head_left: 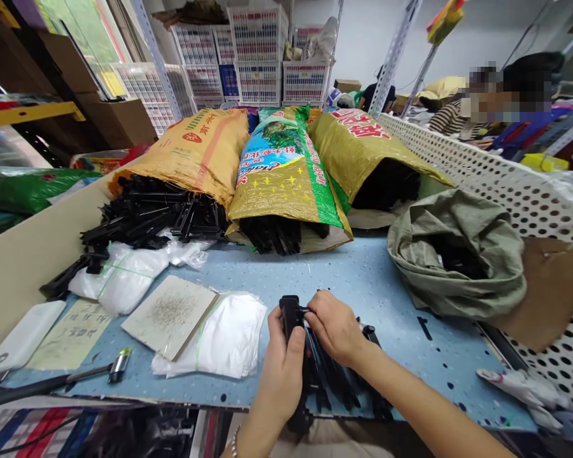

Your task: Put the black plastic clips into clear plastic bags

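Near the front edge of the blue speckled table, my left hand (281, 369) is wrapped round a long black plastic part (290, 310), holding it roughly upright. My right hand (337, 326) is closed in a pinch at the side of that part's upper end. A small dark piece shows between its fingertips, too small to name. Beneath and beside my hands lie several similar black parts (337, 378), partly hidden by my right hand and forearm.
Sacks of black parts lie along the back: an orange sack (191, 149), a gold-green sack (286, 184) and a gold sack (363, 146). A grey-green cloth bag (458, 254) stands right. Left are a hammer (119, 366), a square board (169, 315) and white plastic bags (233, 337).
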Tool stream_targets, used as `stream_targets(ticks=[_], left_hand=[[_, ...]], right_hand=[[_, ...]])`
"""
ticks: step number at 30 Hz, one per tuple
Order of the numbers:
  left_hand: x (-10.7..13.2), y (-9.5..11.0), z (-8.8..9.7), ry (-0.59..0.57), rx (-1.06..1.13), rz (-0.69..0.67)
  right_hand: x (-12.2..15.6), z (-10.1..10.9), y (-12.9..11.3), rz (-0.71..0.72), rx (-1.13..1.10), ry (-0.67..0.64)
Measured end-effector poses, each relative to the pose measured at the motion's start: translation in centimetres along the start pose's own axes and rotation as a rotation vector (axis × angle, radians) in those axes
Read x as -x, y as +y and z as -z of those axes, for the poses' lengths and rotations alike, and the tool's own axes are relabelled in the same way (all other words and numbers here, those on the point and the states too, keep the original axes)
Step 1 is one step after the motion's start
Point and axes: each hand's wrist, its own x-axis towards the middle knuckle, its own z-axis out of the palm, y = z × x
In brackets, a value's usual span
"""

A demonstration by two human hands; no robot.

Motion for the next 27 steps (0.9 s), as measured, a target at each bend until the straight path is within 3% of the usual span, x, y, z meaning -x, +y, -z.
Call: stream_targets(ticks=[2, 4, 6, 10, 12, 13, 16, 21, 24, 27], left_hand=[[-0.1, 0.2, 0.3, 0.011, -0.037, -0.009], [-0.4, 0.1, 0.8, 0.048, -0.016, 0.027], [-0.8, -0.3, 1.4, 0.094, 0.047, 0.099], [-1.3, -1.3, 1.7, 0.146, 0.129, 0.243], [-1.3, -1.7, 1.3, 0.137, 0.144, 0.274], [-1.3, -1.8, 1.2, 0.136, 0.145, 0.274], [-0.8, -2.5, 1.8, 0.139, 0.114, 0.252], [0.2, -4.7, 3.5, 0.106, 0.056, 0.424], [-0.3, -6.2, 2.6, 0.155, 0.143, 0.467], [-1.2, -6.9, 1.4, 0.272, 0.29, 0.468]], right_hand=[[-0.2, -1.2, -0.2, -0.125, -0.178, -0.026], [0.2, -1.9, -0.4, -0.34, -0.399, -0.134], [1.3, -2.2, -0.9, -0.414, -0.465, -0.266], [5.1, -2.9, -2.0, -0.06, 0.008, -0.391], [6.9, -3.5, -2.3, 0.025, 0.188, -0.366], [7.7, -3.5, -2.4, -0.004, 0.214, -0.352], [9.9, -2.2, -1.6, -0.232, 0.221, -0.302], [13.5, 1.3, 3.4, -0.495, 0.596, 0.054], [13.9, 1.4, 6.6, -0.519, 0.654, 0.058], [12.2, 1.5, 7.3, -0.522, 0.638, 0.034]])
